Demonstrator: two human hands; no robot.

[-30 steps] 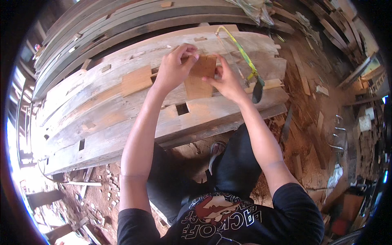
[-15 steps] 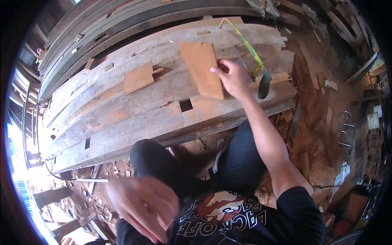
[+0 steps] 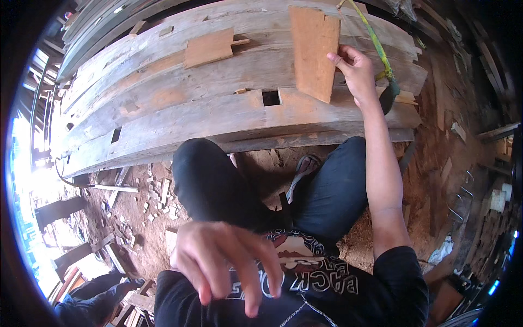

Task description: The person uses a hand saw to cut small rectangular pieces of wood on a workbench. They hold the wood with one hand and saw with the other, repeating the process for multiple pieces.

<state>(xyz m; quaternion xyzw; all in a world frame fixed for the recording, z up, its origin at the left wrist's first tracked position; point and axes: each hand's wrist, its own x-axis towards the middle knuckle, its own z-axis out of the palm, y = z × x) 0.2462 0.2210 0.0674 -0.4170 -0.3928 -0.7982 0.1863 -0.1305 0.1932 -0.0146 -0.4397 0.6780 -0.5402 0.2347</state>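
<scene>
On the grey timber worktop (image 3: 212,111), a tan rectangular wooden board (image 3: 209,48) lies left of a yellow-green bowed metal saw (image 3: 376,44) near the right edge.

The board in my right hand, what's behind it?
Planks show around the board in your right hand; whatever lies directly behind it is covered and cannot be seen.

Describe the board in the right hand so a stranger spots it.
Find the big stack of grey planks. Toward its right end, the right hand grips an orange-brown board by one edge. Unlike the wooden piece lying to its left, it narrows toward the bottom.
</scene>
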